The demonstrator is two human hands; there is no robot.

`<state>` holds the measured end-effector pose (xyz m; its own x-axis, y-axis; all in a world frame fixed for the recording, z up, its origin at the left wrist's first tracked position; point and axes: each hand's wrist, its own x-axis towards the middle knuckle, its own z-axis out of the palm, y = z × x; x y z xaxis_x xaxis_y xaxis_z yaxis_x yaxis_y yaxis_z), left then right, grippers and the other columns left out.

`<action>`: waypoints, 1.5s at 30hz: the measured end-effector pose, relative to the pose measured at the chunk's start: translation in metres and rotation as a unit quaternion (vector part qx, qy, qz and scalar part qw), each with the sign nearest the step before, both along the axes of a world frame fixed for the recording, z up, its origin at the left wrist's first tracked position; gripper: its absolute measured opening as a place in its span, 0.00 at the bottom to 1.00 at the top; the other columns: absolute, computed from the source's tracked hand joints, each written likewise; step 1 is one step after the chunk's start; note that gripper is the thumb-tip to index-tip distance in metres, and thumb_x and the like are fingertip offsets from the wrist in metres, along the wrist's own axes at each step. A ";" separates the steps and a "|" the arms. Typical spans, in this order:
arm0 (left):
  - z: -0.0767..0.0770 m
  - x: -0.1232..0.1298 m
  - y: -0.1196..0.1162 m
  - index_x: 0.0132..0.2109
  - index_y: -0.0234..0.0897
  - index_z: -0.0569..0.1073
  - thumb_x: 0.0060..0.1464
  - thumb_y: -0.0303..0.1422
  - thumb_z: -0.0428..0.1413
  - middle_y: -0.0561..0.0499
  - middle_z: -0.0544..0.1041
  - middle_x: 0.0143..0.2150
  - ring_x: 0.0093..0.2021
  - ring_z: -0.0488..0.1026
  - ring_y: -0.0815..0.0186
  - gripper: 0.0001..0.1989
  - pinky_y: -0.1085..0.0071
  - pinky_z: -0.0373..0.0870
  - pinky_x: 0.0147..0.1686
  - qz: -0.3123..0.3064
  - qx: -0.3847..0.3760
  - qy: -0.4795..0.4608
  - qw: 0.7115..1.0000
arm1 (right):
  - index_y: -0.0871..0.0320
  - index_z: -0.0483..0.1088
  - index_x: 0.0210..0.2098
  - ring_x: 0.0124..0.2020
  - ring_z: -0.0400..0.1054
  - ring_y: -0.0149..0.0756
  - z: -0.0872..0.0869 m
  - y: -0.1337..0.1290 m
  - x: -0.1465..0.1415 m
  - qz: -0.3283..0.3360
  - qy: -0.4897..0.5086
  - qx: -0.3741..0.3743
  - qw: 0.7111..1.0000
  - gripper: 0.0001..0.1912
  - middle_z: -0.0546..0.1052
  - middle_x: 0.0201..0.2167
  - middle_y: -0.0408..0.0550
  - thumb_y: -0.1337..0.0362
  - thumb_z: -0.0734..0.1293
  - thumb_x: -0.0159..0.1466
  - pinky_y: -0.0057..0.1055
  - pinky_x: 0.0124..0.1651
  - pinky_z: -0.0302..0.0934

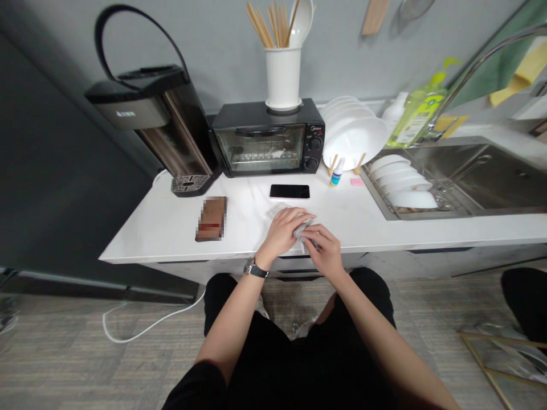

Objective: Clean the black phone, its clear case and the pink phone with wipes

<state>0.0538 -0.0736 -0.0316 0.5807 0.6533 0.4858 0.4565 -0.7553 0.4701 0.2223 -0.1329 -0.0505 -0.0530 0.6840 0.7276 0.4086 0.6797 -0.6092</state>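
Crumpled pale wrapper [304, 230], thin and creased, perhaps plastic: where does it lie?

It sits between the two hands, just behind the front edge of a white stone counter [239, 228], straight ahead of the person's body.

Which hand is nearer?

Both touch it. The left hand [280, 230], a wristwatch [255, 270] on its wrist, comes in from the left, its fingers curled over the wrapper's left side. The right hand [325, 250] closes from the right, its fingers [314, 236] lying across the top. Neither is clearly nearer.

How are the fingers set?

Narrow, drawn together around the bunched wrapper and holding it.

Which way does it run?

Its long axis seems to point toward the person, with a creased end dropping below the right fingers. The hands hide its full shape.

What lies close by?

A black smartphone [289, 191] lies flat on the counter just beyond the hands. A blurred brown rectangular object [211, 218] lies farther left.
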 end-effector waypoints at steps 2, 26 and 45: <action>-0.001 0.001 0.001 0.64 0.43 0.74 0.64 0.23 0.52 0.45 0.76 0.62 0.63 0.71 0.55 0.24 0.53 0.65 0.66 0.002 0.006 0.006 1.000 | 0.51 0.82 0.44 0.44 0.78 0.40 0.001 0.004 0.004 -0.001 0.007 -0.004 1.000 0.11 0.82 0.42 0.50 0.68 0.67 0.71 0.40 0.47 0.75; -0.007 0.002 0.005 0.66 0.43 0.73 0.69 0.25 0.48 0.45 0.76 0.63 0.62 0.71 0.55 0.22 0.54 0.67 0.64 0.043 0.024 0.020 0.999 | 0.54 0.81 0.41 0.40 0.76 0.39 -0.007 0.013 -0.003 -0.120 0.138 -0.085 0.979 0.07 0.80 0.40 0.50 0.58 0.72 0.69 0.33 0.35 0.69; -0.004 0.002 0.005 0.63 0.43 0.74 0.62 0.18 0.48 0.47 0.76 0.62 0.62 0.71 0.57 0.28 0.56 0.66 0.64 0.031 0.018 0.008 0.999 | 0.51 0.83 0.43 0.42 0.76 0.39 0.005 0.018 0.011 -0.040 0.058 -0.059 0.996 0.08 0.80 0.41 0.49 0.65 0.70 0.70 0.36 0.43 0.73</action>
<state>0.0554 -0.0684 -0.0359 0.5478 0.6697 0.5013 0.5092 -0.7424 0.4353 0.2333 -0.1149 -0.0459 0.0852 0.7635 0.6402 0.3817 0.5685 -0.7288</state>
